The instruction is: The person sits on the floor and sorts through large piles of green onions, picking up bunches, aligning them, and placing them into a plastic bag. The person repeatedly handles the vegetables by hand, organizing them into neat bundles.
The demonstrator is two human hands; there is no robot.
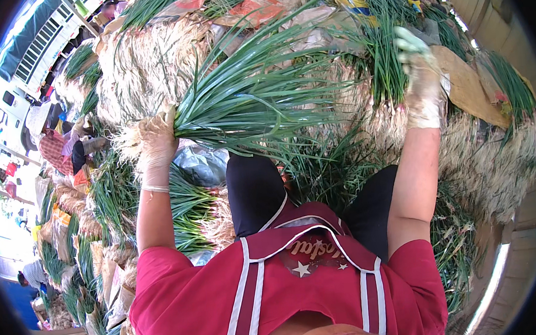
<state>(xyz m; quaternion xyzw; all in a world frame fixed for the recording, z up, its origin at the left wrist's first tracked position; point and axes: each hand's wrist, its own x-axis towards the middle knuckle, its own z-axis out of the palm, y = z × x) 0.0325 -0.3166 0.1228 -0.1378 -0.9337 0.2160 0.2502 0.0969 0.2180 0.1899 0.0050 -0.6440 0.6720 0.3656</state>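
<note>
My left hand [157, 133], in a pale thin glove, is closed round the root end of a bunch of green onions [245, 95]. The long green leaves fan out to the right, and the pale roots stick out on the left of the fist. My right hand [421, 73], gloved and slightly blurred, is raised at the upper right, beside an upright bundle of green onions [386, 63] with reddish-white bulbs. Whether its fingers touch that bundle or hold any stalk I cannot tell. Between my knees lie loose green leaves [333, 172].
A tall stack of rooted onions [151, 68] stands ahead. Trimmed-looking bundles [195, 218] lie by my left knee, near a clear plastic sheet [201, 164]. Brown sacking [472, 86] lies at the right. A person in a pale hat [39, 119] sits at the left; others are farther off.
</note>
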